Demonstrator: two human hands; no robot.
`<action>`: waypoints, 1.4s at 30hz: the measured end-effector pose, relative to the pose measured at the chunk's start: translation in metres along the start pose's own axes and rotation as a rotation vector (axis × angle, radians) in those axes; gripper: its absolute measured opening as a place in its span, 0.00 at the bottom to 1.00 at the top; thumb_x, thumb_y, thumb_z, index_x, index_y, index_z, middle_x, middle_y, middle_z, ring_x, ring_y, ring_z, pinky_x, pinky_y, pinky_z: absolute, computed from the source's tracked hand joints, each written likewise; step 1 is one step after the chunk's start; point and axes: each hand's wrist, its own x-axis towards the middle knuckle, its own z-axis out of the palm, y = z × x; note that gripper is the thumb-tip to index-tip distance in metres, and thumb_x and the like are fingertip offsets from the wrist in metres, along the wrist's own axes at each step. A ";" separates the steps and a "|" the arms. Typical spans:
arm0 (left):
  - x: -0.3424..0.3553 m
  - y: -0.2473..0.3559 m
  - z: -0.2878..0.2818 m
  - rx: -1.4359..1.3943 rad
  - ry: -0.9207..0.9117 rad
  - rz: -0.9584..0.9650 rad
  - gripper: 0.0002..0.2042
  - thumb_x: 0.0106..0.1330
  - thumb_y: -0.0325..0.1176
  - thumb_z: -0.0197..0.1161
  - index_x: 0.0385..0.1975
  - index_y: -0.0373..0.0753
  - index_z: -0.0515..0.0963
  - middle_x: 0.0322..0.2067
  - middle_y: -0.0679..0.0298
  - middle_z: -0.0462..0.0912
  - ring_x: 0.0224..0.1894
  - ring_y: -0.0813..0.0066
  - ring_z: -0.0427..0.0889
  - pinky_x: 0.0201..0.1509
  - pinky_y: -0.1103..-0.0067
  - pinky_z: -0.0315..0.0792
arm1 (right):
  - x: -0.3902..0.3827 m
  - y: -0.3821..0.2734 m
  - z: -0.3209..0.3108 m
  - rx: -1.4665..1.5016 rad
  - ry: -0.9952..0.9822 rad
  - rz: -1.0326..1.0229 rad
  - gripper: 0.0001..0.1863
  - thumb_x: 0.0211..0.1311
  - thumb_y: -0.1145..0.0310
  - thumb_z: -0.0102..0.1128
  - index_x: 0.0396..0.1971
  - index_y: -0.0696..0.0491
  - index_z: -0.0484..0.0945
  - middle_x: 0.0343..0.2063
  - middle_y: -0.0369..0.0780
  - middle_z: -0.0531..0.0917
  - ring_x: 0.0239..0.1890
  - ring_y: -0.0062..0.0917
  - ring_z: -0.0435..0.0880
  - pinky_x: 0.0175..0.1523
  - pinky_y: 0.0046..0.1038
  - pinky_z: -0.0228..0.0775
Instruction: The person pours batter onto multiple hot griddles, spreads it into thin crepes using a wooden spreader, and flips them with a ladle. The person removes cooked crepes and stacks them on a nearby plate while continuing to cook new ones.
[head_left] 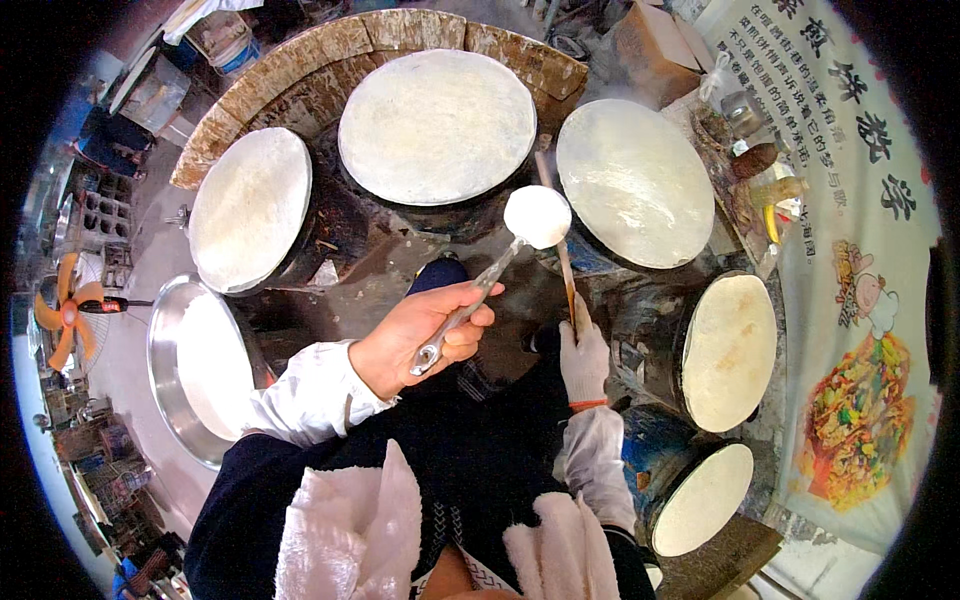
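Observation:
My bare left hand (430,335) is closed round the metal handle of a ladle (537,217), whose bowl is full of white batter. The ladle hangs in the middle, between the far griddle and the far-right one. In a white glove with a red-orange cuff, my right hand (583,355) grips a thin wooden stick (565,262). The stick runs up behind the ladle's bowl, and its far end lies near the griddles' edges. Pale batter sheets cover the far griddle (437,127) and the far-right griddle (636,184), which has a wet sheen.
More coated round griddles stand at the left (251,210), right (730,352) and lower right (703,500). A steel basin (163,345) of white batter is beside my left forearm. A curved wooden ledge (300,82) backs the griddles. An orange fan (70,312) and a printed banner (850,290) flank the area.

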 end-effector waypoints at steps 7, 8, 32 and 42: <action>-0.041 -0.006 -0.023 -0.037 -0.033 0.073 0.14 0.78 0.33 0.48 0.57 0.33 0.66 0.27 0.64 0.73 0.16 0.82 0.65 0.17 0.85 0.62 | -0.029 -0.048 -0.069 1.346 -0.341 0.377 0.29 0.71 0.63 0.55 0.71 0.49 0.63 0.27 0.37 0.81 0.16 0.17 0.72 0.19 0.20 0.64; -0.048 -0.006 -0.027 -0.037 -0.018 0.098 0.15 0.79 0.33 0.45 0.59 0.33 0.65 0.27 0.65 0.71 0.16 0.83 0.64 0.16 0.85 0.61 | -0.038 -0.053 -0.076 1.385 -0.380 0.370 0.30 0.71 0.62 0.56 0.71 0.50 0.63 0.27 0.37 0.81 0.16 0.18 0.73 0.19 0.20 0.65; -0.119 0.034 -0.131 -0.139 0.140 0.492 0.15 0.78 0.34 0.46 0.59 0.35 0.67 0.26 0.67 0.74 0.15 0.85 0.64 0.16 0.87 0.60 | -0.073 -0.199 -0.144 1.291 -0.556 0.180 0.35 0.60 0.66 0.54 0.69 0.57 0.62 0.22 0.41 0.77 0.12 0.19 0.69 0.15 0.17 0.59; -0.123 0.084 -0.131 -0.192 0.169 0.538 0.18 0.79 0.35 0.45 0.63 0.35 0.66 0.26 0.68 0.74 0.15 0.85 0.65 0.15 0.86 0.60 | 0.139 -0.215 0.014 0.422 -0.142 -0.210 0.26 0.69 0.61 0.58 0.65 0.51 0.73 0.29 0.38 0.84 0.27 0.24 0.80 0.32 0.26 0.72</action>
